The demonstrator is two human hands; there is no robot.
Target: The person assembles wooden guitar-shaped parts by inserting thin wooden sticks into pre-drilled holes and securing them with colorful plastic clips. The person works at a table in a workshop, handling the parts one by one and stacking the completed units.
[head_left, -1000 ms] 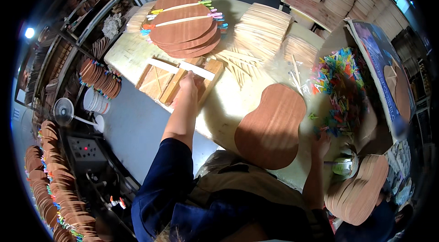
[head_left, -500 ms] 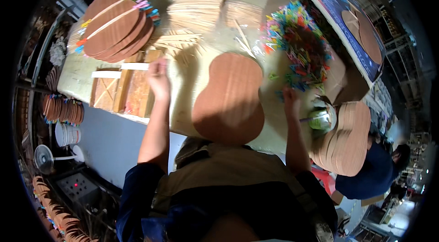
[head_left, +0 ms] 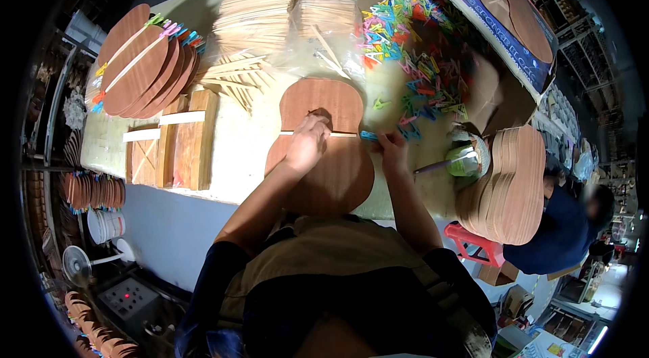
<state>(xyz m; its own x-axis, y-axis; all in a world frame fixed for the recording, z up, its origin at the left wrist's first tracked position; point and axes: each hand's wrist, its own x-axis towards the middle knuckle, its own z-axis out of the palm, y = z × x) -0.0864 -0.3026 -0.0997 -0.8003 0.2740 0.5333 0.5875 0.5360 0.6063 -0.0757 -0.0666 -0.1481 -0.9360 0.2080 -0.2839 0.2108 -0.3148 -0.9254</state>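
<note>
A guitar-shaped thin wooden plate (head_left: pixel 331 172) lies in front of me at the table's near edge. Across its waist runs a narrow pale wooden strip (head_left: pixel 343 135). My left hand (head_left: pixel 307 144) presses on the strip with curled fingers, hiding part of it. At the strip's right end, by the plate's edge, a small blue clothespin (head_left: pixel 368 135) sits between the fingers of my right hand (head_left: pixel 392 150). A heap of coloured clothespins (head_left: pixel 433 54) spills from a cardboard box (head_left: pixel 497 98) beyond that hand. One loose green clothespin (head_left: pixel 381 103) lies nearby.
Clipped wooden plates (head_left: pixel 138 77) lie at far left, behind a wooden jig (head_left: pixel 186 141) with pale strips. Bundled strips (head_left: pixel 257 10) stand at the back. On the right are a green-and-white tub (head_left: pixel 468 158), stacked plates (head_left: pixel 510 185), a red stool (head_left: pixel 473 243) and another person (head_left: pixel 558 229).
My left hand has moved right, from the jig onto the plate, where a pale strip now lies. My right hand has come left from the clothespin heap with a blue clothespin. The view has shifted.
</note>
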